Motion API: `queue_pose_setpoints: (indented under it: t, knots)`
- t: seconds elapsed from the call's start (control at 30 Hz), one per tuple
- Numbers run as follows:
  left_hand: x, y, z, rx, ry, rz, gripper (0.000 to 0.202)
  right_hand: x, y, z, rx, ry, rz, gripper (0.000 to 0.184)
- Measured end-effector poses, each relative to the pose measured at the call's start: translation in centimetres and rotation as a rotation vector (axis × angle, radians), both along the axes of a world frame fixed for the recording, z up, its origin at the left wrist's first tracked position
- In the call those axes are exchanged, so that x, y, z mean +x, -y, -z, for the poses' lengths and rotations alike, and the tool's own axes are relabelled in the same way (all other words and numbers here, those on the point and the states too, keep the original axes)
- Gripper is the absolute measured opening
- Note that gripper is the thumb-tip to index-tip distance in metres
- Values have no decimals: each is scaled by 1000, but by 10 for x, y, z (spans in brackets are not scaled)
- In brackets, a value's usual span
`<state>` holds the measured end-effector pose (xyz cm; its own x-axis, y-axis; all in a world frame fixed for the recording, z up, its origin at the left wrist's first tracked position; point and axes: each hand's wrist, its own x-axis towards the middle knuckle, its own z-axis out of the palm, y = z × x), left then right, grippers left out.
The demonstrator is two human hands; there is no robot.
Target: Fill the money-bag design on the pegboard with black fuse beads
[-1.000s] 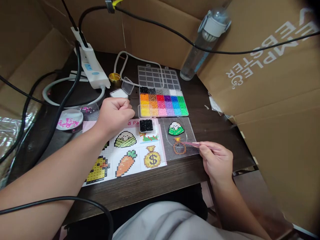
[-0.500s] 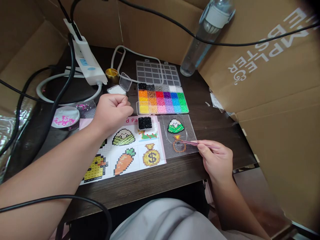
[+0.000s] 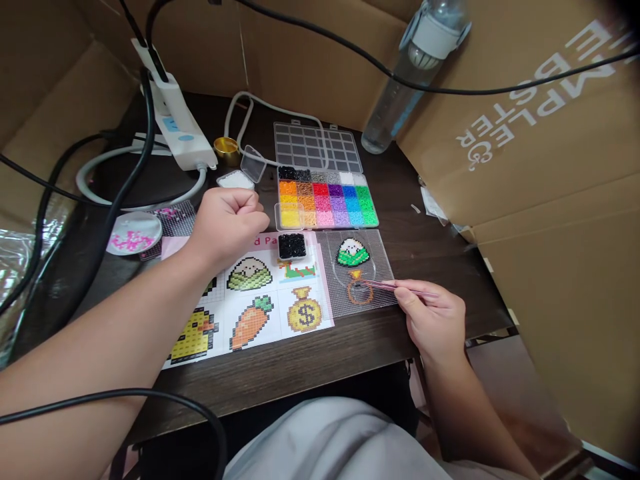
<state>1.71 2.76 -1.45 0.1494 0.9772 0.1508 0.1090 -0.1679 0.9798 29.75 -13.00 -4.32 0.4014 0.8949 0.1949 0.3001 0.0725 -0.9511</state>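
The right hand [image 3: 435, 327] is closed on one pair of pink tweezers [image 3: 385, 287], thumb and fingers pinching them low and flat, I'd say so the fingers keep clear of the pegs. Their tips reach the upper part of an orange-brown bead outline [image 3: 361, 304] with a yellow top, lying on a clear pegboard [image 3: 345, 311] near the tabletop's [image 3: 350, 350] front edge, right of its middle. Whether a bead sits in the tips I can't tell. Behind the outline lies one filled green-and-white bead figure [image 3: 353, 252], making two on that board.

The left hand [image 3: 230, 220] is curled into a fist over the back of a printed pattern sheet [image 3: 273, 339], gripping nothing I can see; whether anything is inside, I can't tell. I count six pictures on the sheet, some partly covered; it probably lies against the board for easy copying.

One small box of black beads [image 3: 292, 246] stands on the sheet's back edge, apparently for a short reach. Beyond it one sorted bead case [image 3: 324, 199] shows about four rows of six compartments. Toward the tabletop's left edge sits one white dish [image 3: 113, 247] of pink beads; by the back edge, one bottle [image 3: 393, 107].
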Motion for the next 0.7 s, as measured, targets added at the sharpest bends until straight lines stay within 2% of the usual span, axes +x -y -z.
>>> queue_pose_setpoints:
  t: [0.17,0.47,0.6,0.7]
  knots:
    - [1,-1,1,5,18,-3,33,0,0,-1,-2,2,7,8]
    - [1,-2,0,38,-67,-21,34,1,0,2,-6,-65,11,11]
    - [0,4,0,258,-142,-15,38,2,-1,3,26,-141,29,10]
    - [5,23,-12,513,-229,98,39,-2,-3,-1,96,-243,48,9]
